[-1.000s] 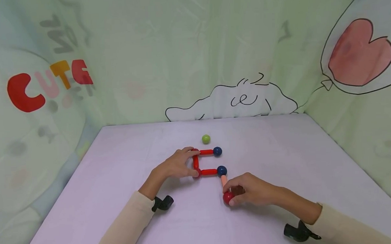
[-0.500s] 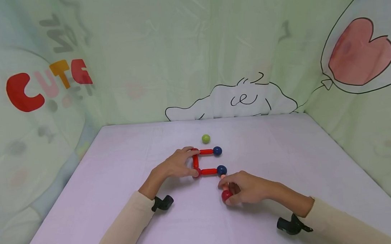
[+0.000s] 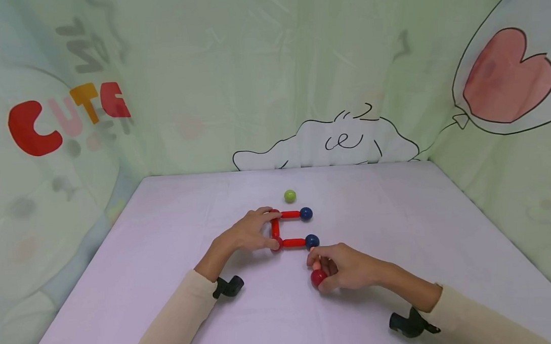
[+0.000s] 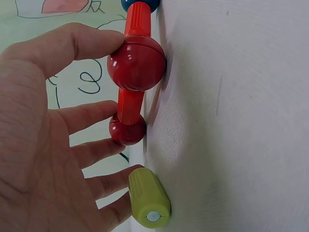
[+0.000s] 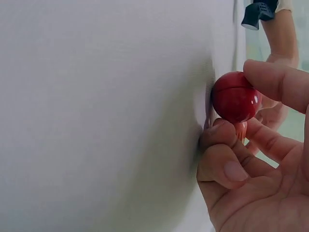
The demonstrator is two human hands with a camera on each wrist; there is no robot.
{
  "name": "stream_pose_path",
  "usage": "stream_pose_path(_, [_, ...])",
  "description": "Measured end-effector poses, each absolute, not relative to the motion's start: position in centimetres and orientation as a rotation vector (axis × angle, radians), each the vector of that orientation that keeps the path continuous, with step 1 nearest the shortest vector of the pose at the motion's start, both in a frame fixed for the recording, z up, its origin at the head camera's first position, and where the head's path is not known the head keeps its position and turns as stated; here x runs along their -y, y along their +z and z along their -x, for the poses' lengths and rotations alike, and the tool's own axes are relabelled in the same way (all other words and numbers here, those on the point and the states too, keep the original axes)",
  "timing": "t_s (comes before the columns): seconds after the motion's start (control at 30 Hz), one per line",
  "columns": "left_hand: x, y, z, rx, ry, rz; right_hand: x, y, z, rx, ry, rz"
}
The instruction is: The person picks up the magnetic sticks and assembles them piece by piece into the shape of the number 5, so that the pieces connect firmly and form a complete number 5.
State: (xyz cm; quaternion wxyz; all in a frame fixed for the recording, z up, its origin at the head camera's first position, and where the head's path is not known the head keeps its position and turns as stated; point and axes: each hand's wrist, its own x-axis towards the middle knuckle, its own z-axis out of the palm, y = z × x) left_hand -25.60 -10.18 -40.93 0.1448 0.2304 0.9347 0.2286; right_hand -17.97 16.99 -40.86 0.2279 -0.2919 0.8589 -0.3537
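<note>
Magnetic rods and balls form a chain on the table. My left hand (image 3: pixel 251 230) grips its left side: the thumb lies on the near red ball (image 4: pixel 136 63), and a finger touches the far red ball (image 4: pixel 127 129). Between these balls runs a red rod (image 3: pixel 275 227). Two more red rods (image 3: pixel 290 214) lead right to a far blue ball (image 3: pixel 306 214) and a near blue ball (image 3: pixel 312 241). My right hand (image 3: pixel 344 266) pinches a pink rod (image 3: pixel 316 264) and its red end ball (image 5: pixel 236 97), the rod's far end at the near blue ball, partly hidden by fingers.
A green ball (image 3: pixel 290 196) lies behind the chain. Beside the left hand's outer fingers is a yellow-green rod (image 4: pixel 148 198) with a metal tip. The pale table (image 3: pixel 207 306) meets printed cloth walls (image 3: pixel 186 94) at the back and sides.
My right hand has shifted slightly left with the pink rod and its red ball, its index finger now farther along the rod. My left hand has stayed in place.
</note>
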Motion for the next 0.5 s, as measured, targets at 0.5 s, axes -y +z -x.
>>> stream_pose_path(0.5, [9.96,-40.87,26.03,-2.688,0.667,-0.661,-16.97,-41.17,17.28,-2.493,-0.859,0.88])
